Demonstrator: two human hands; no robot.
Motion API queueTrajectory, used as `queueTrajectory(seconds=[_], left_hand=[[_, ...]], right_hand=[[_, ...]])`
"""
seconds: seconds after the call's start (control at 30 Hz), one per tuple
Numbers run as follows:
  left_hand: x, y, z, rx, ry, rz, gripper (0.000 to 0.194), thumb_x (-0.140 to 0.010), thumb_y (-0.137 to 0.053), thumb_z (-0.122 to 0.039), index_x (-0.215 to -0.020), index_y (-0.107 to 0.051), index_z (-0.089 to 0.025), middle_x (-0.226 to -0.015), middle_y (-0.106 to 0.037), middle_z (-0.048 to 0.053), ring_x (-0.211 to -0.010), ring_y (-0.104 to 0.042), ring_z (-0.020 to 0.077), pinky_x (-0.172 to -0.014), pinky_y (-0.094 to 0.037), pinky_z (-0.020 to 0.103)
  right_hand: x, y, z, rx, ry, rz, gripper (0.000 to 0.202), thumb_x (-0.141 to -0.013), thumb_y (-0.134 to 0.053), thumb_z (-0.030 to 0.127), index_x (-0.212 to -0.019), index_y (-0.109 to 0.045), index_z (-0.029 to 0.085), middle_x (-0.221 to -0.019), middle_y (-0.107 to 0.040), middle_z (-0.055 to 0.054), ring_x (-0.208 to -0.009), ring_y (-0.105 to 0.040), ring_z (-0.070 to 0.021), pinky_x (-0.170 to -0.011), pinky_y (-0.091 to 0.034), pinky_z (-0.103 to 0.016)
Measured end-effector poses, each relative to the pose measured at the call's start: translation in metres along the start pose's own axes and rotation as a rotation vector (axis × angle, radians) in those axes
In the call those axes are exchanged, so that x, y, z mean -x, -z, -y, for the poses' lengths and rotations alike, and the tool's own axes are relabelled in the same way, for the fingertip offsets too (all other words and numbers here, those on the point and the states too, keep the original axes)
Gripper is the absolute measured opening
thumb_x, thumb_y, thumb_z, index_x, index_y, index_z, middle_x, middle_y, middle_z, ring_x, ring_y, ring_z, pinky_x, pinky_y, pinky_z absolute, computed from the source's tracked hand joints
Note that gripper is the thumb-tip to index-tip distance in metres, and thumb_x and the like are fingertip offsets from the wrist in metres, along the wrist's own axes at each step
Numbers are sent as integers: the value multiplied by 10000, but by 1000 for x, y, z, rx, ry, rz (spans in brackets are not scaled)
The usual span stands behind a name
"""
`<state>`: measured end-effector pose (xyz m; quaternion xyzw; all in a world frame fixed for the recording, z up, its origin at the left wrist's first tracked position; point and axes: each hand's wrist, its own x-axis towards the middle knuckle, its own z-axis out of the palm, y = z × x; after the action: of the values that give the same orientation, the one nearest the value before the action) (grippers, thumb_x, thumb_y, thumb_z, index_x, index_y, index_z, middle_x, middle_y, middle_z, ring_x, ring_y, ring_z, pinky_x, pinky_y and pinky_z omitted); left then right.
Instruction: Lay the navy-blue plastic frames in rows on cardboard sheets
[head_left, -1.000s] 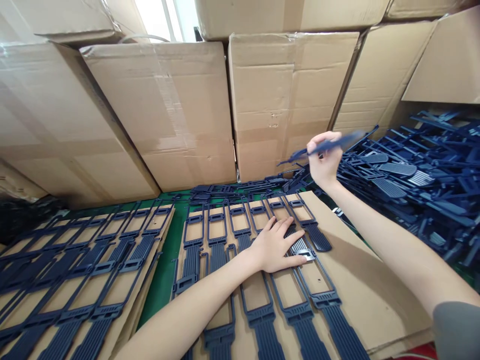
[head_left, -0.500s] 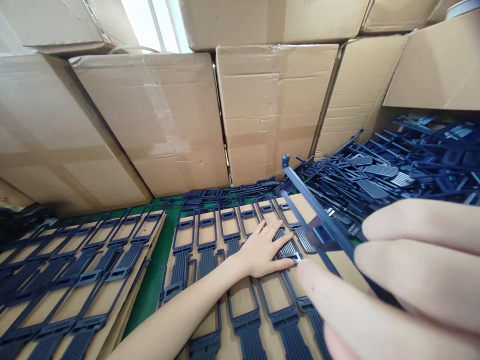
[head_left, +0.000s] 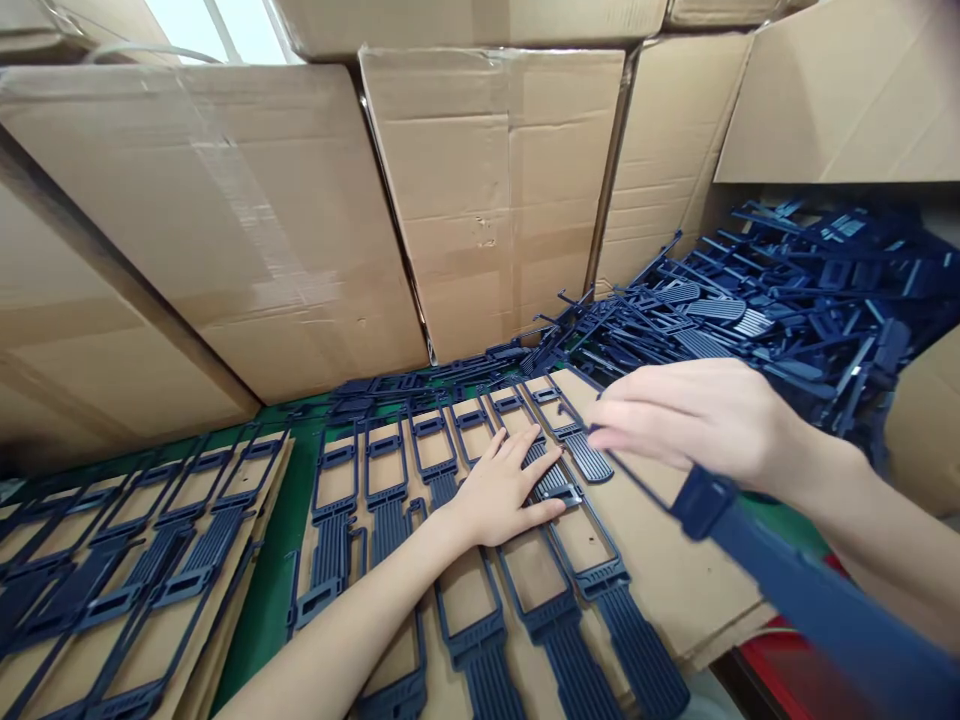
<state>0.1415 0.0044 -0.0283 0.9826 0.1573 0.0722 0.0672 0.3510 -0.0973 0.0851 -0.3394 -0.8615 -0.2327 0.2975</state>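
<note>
My left hand (head_left: pixel 506 490) lies flat with fingers spread on rows of dark blue plastic frames (head_left: pixel 645 645) with ribbed paddle ends. These frames are laid side by side on a cardboard sheet (head_left: pixel 675 580). My right hand (head_left: pixel 697 420) pinches the thin bars of another dark blue plastic frame (head_left: pixel 705 505), just above the sheet's right part. Its wide end reaches toward the lower right and is blurred. Part of the held frame is hidden behind my right fingers.
A heap of loose blue frames (head_left: pixel 817 290) fills the right back. More frames rest on stacked cardboard (head_left: pixel 232 625) at left. Tall cardboard boxes (head_left: pixel 495 210) line the back of the green surface (head_left: pixel 281 530). Something red (head_left: pixel 795 660) shows at lower right.
My right hand has moved forward, away from the camera, with the held frame now swung so its wide end points lower right. The view has shifted right; my left hand stays on the frames.
</note>
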Motion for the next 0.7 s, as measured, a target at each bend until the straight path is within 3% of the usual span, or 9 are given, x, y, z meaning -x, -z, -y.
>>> queueTrajectory(seconds=[0.13, 0.33, 0.5, 0.63, 0.7], left_hand=[[-1, -1, 1, 2, 11, 24, 677, -916, -385, -602, -1459, -316, -203, -1541, -206, 182, -1435, -155, 302, -1147, -129, 531], [-1, -1, 0, 51, 1, -14, 566, -922, -404, -578, -1409, -390, -290, -1541, -245, 114, -1436, -165, 278, -1149, -134, 536], [-1, 0, 0, 45, 5, -5, 562, -923, -409, -572, -1406, -397, -285, -1537, -254, 117, -1433, -176, 280, -1153, -145, 519], [-2, -1, 0, 32, 1, -9, 562, -927, -410, -561, -1409, -397, -270, -1537, -244, 137, -1435, -166, 289, -1151, -137, 530], [-2, -1, 0, 23, 3, -3, 561, -931, -402, -559, -1412, -391, -270, -1532, -253, 145, -1434, -171, 285, -1147, -140, 537]], right_hand=[[56, -15, -21, -15, -202, 164, 162, -944, -488, 217, -904, -644, 199, -1028, -640, -73, -899, -619, -181, -764, -522, -294], [112, -35, -16, -37, -324, 321, 327, -851, -382, 25, -896, -663, 187, -1276, -566, -117, -1139, -569, -255, -887, -531, -418], [124, -37, -4, -180, -346, 374, 436, -793, -338, -35, -965, -661, 200, -1359, -521, -80, -1214, -525, -239, -955, -507, -426], [120, -42, 16, -352, -424, 385, 436, -892, -353, 48, -1224, -553, 249, -1426, -454, -38, -1271, -471, -191, -1053, -435, -391], [119, -47, 27, -389, -483, 348, 374, -932, -391, 122, -1262, -506, 253, -1440, -434, -51, -1285, -453, -191, -1057, -429, -390]])
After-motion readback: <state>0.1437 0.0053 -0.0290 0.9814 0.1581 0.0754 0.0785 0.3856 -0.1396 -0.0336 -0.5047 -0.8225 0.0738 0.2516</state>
